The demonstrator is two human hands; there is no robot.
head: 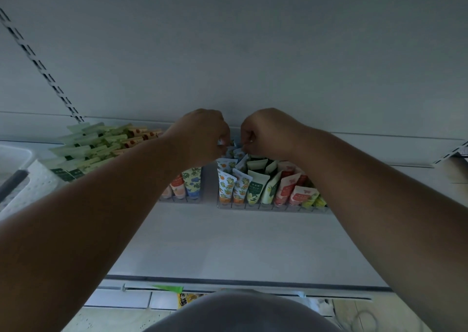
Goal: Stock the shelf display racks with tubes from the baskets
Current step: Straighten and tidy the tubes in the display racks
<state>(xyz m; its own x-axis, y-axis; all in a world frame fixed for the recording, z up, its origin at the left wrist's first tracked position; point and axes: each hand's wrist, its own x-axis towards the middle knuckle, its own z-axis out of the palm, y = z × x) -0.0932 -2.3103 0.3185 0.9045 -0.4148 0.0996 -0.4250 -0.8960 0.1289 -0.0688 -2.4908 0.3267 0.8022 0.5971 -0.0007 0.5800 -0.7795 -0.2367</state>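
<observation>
Both hands at rear of the shelf, fingers curled. Left hand and right hand each pinch blue-patterned tubes at back of right display rack. White basket at shelf's left edge.

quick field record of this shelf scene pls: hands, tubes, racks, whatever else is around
left hand: fingers curled, at the back row of tubes
right hand: fingers curled, pinching at the same spot
back-row tubes: blue-patterned, between both hands, partly hidden
right rack: clear, rows of orange, yellow, red and green tubes standing up
left rack: partly hidden behind left forearm, peach and blue tubes visible
green tubes: stacked at far left of the shelf
white basket: at left edge, perforated wall
shelf: white
</observation>
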